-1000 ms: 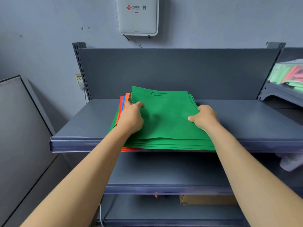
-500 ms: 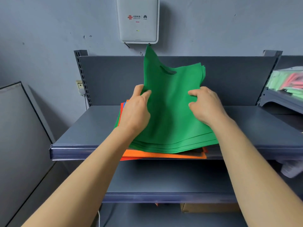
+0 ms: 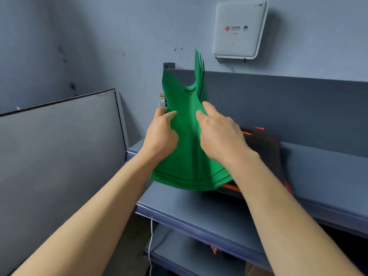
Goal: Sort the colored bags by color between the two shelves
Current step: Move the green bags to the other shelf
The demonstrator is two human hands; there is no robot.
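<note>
Left hand (image 3: 161,134) and right hand (image 3: 219,134) both pinched the green bags (image 3: 187,156) (a whole bundle, not one), held upright mid-frame above the shelf (image 3: 318,166). Looked like the carry step to me. Next they'd need hauling to the other shelf, kept bunched. Orange and dark bags (image 3: 262,140) lay centre right. The wall box (image 3: 240,28), upper right, showed a Huawei logo; the rest was too small to read.

The left hand (image 3: 160,132) and the right hand (image 3: 220,133) grip a bent stack of green fabric bags (image 3: 187,154) above the grey metal shelf (image 3: 318,172), beside darker bags (image 3: 264,144).
</note>
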